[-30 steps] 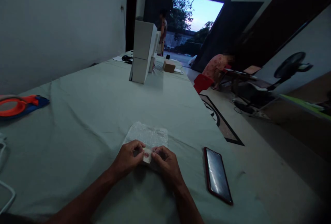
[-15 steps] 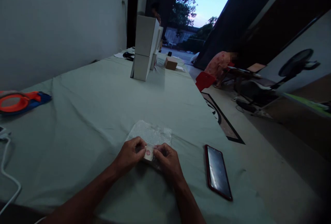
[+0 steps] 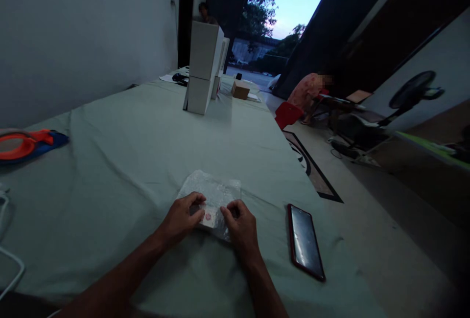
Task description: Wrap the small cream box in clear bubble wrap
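Head view: your table [image 3: 147, 151] lies under a pale cloth.
Boxes [image 3: 203, 63]: stacked at the far end.
Wrap [image 3: 213, 193]: flat before you; your right hand [image 3: 240, 227] pinches its near edge.
Phone [image 3: 304, 242]: face up, right of your hands.
Tab [image 3: 208, 218]: white, red-spotted, on the wrap, pinched by your left hand [image 3: 179, 220].

Cloth-covered table [image 3: 147, 132]: bubble wrap [image 3: 215, 190], phone [image 3: 304, 242], stacked white boxes [image 3: 203, 68], brown box [image 3: 240, 90], orange-blue item [image 3: 27, 144].

plastic bag [image 3: 215, 193] on table [image 3: 147, 132] before hands; phone [image 3: 305, 240] right of it; stacked boxes [image 3: 203, 66] far behind.
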Demonstrator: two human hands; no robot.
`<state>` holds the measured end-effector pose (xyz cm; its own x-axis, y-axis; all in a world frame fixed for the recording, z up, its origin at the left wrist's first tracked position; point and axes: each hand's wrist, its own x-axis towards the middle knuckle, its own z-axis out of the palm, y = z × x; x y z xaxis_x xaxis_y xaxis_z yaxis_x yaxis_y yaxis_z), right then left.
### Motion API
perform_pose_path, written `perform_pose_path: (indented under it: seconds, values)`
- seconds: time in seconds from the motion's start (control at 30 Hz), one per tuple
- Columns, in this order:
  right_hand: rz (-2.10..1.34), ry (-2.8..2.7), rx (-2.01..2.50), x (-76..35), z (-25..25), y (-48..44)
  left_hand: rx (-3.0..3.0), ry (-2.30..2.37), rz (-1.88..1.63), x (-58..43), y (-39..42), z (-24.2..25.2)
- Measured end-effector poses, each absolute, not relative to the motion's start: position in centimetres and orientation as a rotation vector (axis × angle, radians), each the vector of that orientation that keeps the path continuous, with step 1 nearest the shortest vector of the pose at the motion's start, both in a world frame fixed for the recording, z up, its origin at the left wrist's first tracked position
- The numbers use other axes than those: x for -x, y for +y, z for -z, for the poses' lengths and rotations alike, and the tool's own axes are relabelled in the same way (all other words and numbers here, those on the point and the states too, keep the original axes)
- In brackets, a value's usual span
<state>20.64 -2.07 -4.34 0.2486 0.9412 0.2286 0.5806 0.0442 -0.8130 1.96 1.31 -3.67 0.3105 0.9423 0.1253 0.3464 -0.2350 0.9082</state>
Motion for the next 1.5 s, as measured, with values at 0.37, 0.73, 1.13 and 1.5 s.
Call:
perform_pose_path:
  seconds: [0.37,0.73,1.13,1.5]
  values:
    - [0.062,-2.132,1.345,-17.7,1.8,-4.4,-1.815,1.169,-0.88,-2.0,1.1,2.9]
    - [-0.128,-2.233,1.439,-18.2,2.1,-4.3,-1.8,1.251,-0.832,-1.1,1.3,2.7]
    - [-0.086,-2.248,1.452,-18.1,2.5,-4.1,-2.004,1.428,-0.72,0.3,2.1,3.1]
    - [-0.091,-2.252,1.479,-18.0,2.3,-4.2,-2.101,1.586,-0.481,0.0,2.0,3.9]
